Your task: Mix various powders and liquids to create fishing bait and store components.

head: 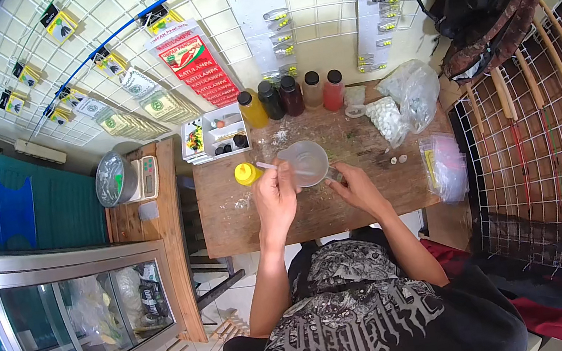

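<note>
My right hand (357, 188) grips the handle of a clear plastic measuring jug (310, 162) above the wooden table. Over the jug's left side, my left hand (275, 193) is closed on a thin, pale stick-like utensil (267, 165); its far part is blurred, and I cannot tell its exact kind. Left of that hand stands a yellow squeeze bottle (246, 174). Behind the jug is a row of dark-capped bottles with yellow, dark, pale and red contents, among them a red one (333, 91). A bag of white pieces (387, 119) lies to the back right.
A white divided tray (224, 132) sits at the table's back left. Plastic sleeves (446, 168) lie on the right edge, near two small pale pieces (398, 159). On the left side bench, a metal bowl (116, 178) rests on a scale (148, 178). A glass-fronted cabinet (89, 321) stands lower left.
</note>
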The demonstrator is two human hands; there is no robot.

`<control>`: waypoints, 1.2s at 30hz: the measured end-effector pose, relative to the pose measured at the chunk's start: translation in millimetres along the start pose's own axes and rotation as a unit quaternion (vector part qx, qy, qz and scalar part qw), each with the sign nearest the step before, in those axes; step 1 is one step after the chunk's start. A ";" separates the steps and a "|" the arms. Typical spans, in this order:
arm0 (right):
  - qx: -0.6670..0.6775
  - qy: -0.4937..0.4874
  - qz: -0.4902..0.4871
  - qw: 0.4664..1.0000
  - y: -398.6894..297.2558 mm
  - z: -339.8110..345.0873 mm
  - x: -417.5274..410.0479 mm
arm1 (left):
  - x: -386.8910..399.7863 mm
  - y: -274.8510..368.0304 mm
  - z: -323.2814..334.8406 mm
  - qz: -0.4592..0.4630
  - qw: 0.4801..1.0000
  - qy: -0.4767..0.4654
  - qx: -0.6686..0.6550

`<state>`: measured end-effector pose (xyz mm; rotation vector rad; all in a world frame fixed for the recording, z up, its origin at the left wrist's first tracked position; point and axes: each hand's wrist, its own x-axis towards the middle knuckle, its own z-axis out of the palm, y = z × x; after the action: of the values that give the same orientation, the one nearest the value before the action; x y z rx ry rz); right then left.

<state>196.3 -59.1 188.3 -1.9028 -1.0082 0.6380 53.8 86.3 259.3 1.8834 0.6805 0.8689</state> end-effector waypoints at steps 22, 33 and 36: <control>-0.008 0.007 -0.006 1.000 -3.0 0.3 -3.4 | 4.8 4.1 -1.4 -0.027 0.991 0.040 0.128; -0.006 0.007 -0.016 1.000 0.4 2.9 -2.9 | 7.0 3.5 4.1 0.017 0.997 0.044 0.058; -0.003 -0.002 -0.011 1.000 -2.8 1.4 -1.7 | 3.8 2.8 2.2 -0.034 0.999 0.004 -0.035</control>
<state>193.3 -59.0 190.1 -1.8940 -1.0323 0.6272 58.1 86.9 262.2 1.7842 0.7063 0.8467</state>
